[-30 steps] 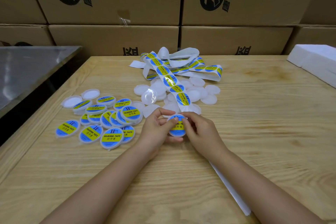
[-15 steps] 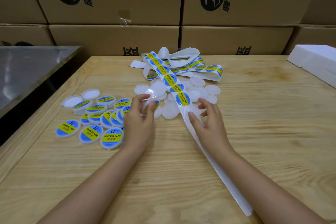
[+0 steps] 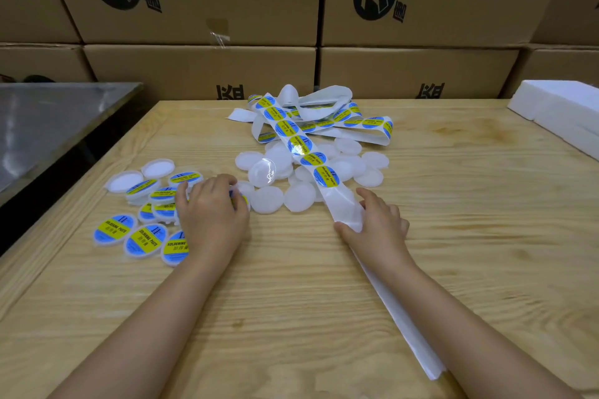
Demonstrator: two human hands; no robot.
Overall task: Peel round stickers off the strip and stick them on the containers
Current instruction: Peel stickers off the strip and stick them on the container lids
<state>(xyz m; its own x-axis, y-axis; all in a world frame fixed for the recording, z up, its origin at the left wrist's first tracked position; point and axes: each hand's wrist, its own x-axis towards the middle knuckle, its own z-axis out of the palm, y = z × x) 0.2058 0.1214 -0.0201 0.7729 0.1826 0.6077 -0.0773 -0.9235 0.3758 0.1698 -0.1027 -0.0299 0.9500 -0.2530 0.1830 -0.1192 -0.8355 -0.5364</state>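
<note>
Cardboard boxes are stacked like a wall behind the wooden worktop. A steel table sits off to the left and white foam blocks at the right edge.

From my remote seat, the job looks roughly half done. On the left lies the labelled pile, a dozen or so containers with blue-and-yellow stickers, plus two white ones at its far edge that show no label. The left hand is on the near-right side of that pile, palm down, its fingers curled round a labelled container. Only a sliver of that container shows beside the thumb, so I judge it is being set down with the finished ones.

In the middle, the blank containers lie in a loose heap of about the same size, all waiting for stickers. The sticker strip runs from a tangled bundle at the back, over the blanks, towards me. The next sticker is the last one before the peeled stretch.

The right hand pinches the strip just below that sticker, thumb on one edge and fingers folded over the other. From there the bare backing trails under the forearm towards the near edge. Plenty of stickers show on the bundle, so I expect supply is no problem. What is left is to pick up a blank and peel the next sticker onto it.
</note>
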